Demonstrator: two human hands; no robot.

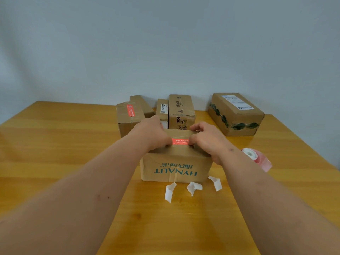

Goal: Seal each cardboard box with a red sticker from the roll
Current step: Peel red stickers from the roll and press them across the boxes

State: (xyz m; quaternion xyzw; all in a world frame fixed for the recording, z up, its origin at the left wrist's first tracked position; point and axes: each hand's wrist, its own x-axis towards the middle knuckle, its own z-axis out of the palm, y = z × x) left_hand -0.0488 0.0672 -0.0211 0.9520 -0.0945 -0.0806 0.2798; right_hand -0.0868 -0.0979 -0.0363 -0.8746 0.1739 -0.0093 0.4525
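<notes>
On the box (174,162) at table (55,153) centre, your left hand (150,134) and right hand (207,140) press fingers flat on the red sticker (180,141); the roll (256,159) lies at 3 o'clock.

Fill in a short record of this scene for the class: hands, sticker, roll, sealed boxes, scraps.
left hand: pressing sticker onto box
right hand: pressing the sticker's other end
roll: on table, right of box
sealed box: back left, red sticker on top
scraps: three white backing strips in front of box
</notes>
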